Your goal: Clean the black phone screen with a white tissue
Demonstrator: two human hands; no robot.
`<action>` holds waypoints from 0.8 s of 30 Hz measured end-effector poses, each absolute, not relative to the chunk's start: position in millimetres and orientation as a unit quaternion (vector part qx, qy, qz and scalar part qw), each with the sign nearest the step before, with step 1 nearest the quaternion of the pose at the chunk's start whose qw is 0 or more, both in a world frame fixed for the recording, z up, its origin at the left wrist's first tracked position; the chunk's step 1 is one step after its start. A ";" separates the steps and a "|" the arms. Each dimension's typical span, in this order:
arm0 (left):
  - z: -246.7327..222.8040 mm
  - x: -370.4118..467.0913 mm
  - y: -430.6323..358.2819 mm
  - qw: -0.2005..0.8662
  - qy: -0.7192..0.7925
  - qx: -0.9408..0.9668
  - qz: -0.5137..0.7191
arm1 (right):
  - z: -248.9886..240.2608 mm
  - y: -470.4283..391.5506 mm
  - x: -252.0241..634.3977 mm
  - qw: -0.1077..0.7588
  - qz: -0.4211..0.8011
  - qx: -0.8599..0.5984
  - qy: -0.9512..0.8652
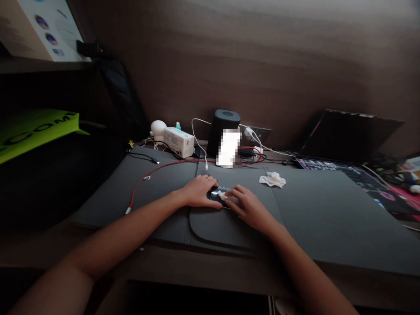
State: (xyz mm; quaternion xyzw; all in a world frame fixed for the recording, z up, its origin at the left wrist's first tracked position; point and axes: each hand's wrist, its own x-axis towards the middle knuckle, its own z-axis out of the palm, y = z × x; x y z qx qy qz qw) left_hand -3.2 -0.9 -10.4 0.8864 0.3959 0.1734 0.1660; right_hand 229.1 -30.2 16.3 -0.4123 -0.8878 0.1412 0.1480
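A phone-like dark, shiny flat object (215, 195) lies on the grey mat (164, 183) in front of me. My left hand (201, 191) grips its left end, thumb along the near edge and fingers at the far edge. A small white crumpled tissue (222, 195) is pressed on its glossy surface by the fingertips of my right hand (244, 202), which covers the object's right end. Another crumpled white tissue (272, 179) rests on the mat beyond my right hand.
Behind the mat stand a dark speaker-like cylinder (224, 114), a pixelated bright patch, a white box (179, 141) and a round white object (159, 130). A red cable (138, 186) crosses the left side. An open laptop (348, 135) sits at right.
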 end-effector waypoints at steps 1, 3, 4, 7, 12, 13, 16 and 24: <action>-10.2 -3.2 -0.9 0.167 0.395 0.886 0.174 | 16.7 -30.6 228.5 0.145 0.143 -0.410 -0.889; -9.4 -3.2 -1.0 0.169 0.396 0.886 0.173 | 17.2 -28.5 232.1 0.135 0.128 -0.437 -0.880; -8.8 -3.1 -1.1 0.169 0.397 0.885 0.173 | 17.4 -26.7 235.7 0.129 0.115 -0.458 -0.872; -7.6 -3.1 -1.3 0.167 0.400 0.885 0.172 | 17.8 -23.1 244.2 0.116 0.085 -0.495 -0.857; -11.4 -3.5 -0.6 0.162 0.389 0.889 0.179 | 15.7 -34.2 225.5 0.143 0.117 -0.376 -0.908; -12.5 -3.5 -0.5 0.161 0.387 0.889 0.182 | 15.0 -37.3 219.2 0.146 0.118 -0.347 -0.919; -14.0 -3.2 -0.6 0.156 0.391 0.889 0.181 | 14.3 -42.5 207.2 0.136 0.085 -0.317 -0.935; -5.4 -3.4 -3.8 0.176 0.413 0.878 0.169 | 19.9 -27.1 237.6 0.097 -0.006 -0.496 -0.863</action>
